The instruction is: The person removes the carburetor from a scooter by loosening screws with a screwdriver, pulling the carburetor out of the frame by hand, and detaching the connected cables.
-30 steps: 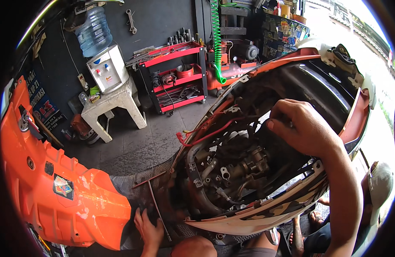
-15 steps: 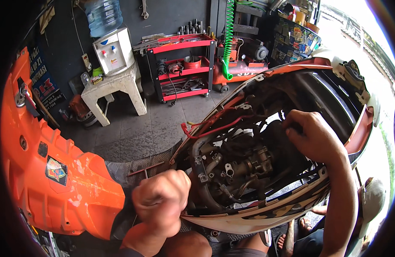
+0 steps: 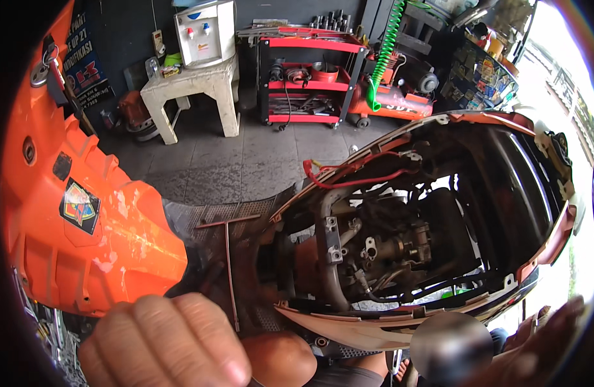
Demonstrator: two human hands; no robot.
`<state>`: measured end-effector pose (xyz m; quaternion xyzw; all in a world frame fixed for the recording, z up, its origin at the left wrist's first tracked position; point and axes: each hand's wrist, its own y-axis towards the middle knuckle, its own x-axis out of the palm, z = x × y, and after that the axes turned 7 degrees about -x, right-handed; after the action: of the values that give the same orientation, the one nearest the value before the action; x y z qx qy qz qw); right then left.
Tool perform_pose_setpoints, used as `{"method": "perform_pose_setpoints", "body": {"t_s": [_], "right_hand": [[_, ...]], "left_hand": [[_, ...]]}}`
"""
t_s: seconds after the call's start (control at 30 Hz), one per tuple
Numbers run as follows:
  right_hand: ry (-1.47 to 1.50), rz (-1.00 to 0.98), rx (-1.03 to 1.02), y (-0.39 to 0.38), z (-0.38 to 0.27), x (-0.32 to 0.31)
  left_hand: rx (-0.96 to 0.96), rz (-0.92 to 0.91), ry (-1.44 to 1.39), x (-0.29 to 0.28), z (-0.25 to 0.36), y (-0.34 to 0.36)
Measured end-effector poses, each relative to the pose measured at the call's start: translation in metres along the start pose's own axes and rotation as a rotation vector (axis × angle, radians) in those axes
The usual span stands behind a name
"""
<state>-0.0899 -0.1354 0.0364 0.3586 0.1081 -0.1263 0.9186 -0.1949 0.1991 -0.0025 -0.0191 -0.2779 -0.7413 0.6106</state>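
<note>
My left hand (image 3: 165,342) is close to the camera at the lower left, fingers curled into a fist; whatever it may hold is hidden. At the lower right edge my right hand (image 3: 555,342) is dark and blurred, so its fingers cannot be read. Between them lies a scooter with its seat off, its engine (image 3: 400,248) exposed inside the frame opening. A T-handle wrench (image 3: 229,271) rests on the footboard, right of my left fist. Red cables (image 3: 358,182) loop over the body's far edge.
Orange front bodywork (image 3: 116,232) rises at left. Behind stand a water dispenser (image 3: 206,35) on a worn white table (image 3: 190,84), a red tool cart (image 3: 313,48) and a red compressor (image 3: 393,106) with a green coiled hose (image 3: 388,45). Another person is partly visible at the lower right.
My right hand has left the engine opening and dropped to the lower right edge. My left fist has moved down and left, uncovering the T-handle wrench. The view has shifted.
</note>
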Motion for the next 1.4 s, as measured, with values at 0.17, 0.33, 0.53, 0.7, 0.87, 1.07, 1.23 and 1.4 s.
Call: {"method": "perform_pose_setpoints", "body": {"t_s": [0.17,0.33,0.53,0.7,0.87,1.07,1.23,1.4], "right_hand": [[0.611,-0.098,0.261,-0.038,-0.046,0.016],[0.724,-0.106,0.368,-0.057,-0.053,0.02],[0.853,-0.083,0.43,-0.063,-0.057,0.036],[0.839,-0.086,0.473,-0.06,-0.054,0.016],[0.8,-0.099,0.497,-0.082,-0.065,0.025],[0.788,-0.116,0.528,-0.068,-0.069,0.031],[0.805,-0.129,0.539,-0.068,-0.073,0.04],[0.806,-0.149,0.544,-0.068,-0.071,0.032]], "left_hand": [[0.183,0.185,0.171,0.021,-0.003,-0.019],[0.201,0.114,0.159,0.013,-0.006,-0.016],[0.179,0.154,0.244,0.021,-0.002,-0.007],[0.166,0.161,0.288,0.014,-0.004,-0.013],[0.155,0.214,0.297,0.009,-0.031,-0.013],[0.165,0.289,0.322,-0.014,-0.026,-0.006],[0.166,0.341,0.349,-0.02,-0.033,-0.012],[0.172,0.392,0.365,-0.025,-0.033,-0.016]]}}
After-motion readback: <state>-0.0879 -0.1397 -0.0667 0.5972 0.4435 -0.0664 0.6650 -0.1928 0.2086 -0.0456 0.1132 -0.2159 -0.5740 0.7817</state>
